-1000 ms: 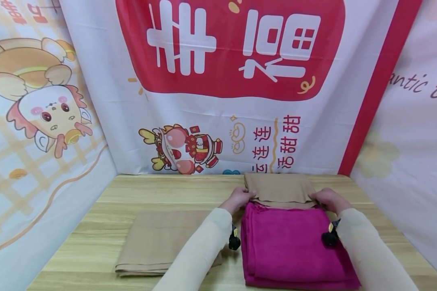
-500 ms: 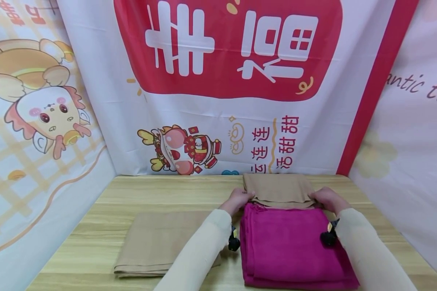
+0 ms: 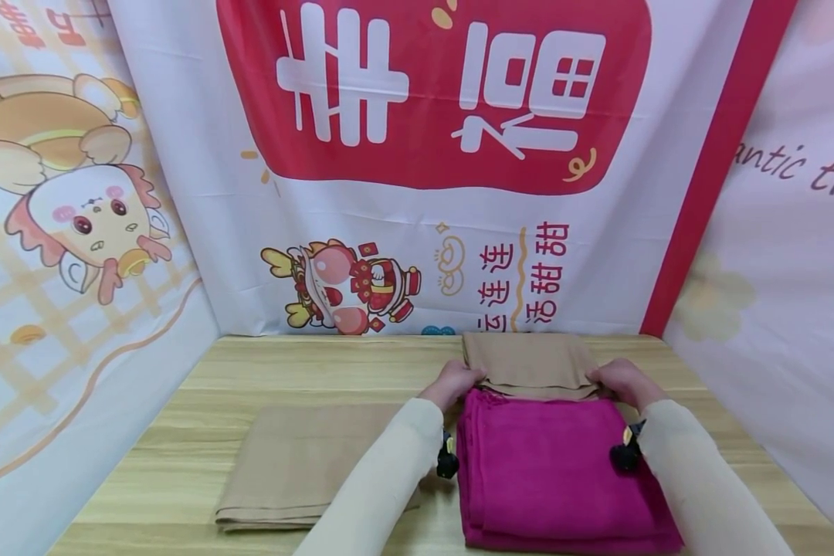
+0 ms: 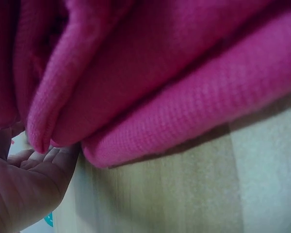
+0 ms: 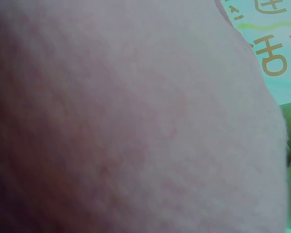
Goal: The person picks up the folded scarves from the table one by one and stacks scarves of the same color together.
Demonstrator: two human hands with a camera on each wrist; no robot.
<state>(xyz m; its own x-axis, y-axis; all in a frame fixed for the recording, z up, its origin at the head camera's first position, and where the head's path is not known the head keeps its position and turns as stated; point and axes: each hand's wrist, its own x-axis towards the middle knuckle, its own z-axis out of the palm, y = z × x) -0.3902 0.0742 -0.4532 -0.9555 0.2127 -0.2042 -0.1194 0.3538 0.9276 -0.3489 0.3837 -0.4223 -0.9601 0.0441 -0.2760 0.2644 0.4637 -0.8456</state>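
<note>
A folded tan cloth (image 3: 528, 359) lies at the back of the table, directly behind a thick folded magenta knit cloth (image 3: 556, 471). My left hand (image 3: 453, 382) pinches the tan cloth's near left corner, and my right hand (image 3: 625, 378) pinches its near right corner. In the left wrist view, the left hand (image 4: 29, 189) is beside the magenta folds (image 4: 174, 111), its fingertips partly hidden behind them. Pale blurred skin fills most of the right wrist view, so the right fingers cannot be seen there.
Another folded tan cloth (image 3: 306, 455) lies on the left of the wooden table (image 3: 181, 432), partly covered by the left forearm. A printed curtain (image 3: 361, 208) hangs along the table's back edge. Printed sheets (image 3: 90, 309) enclose the left and right sides.
</note>
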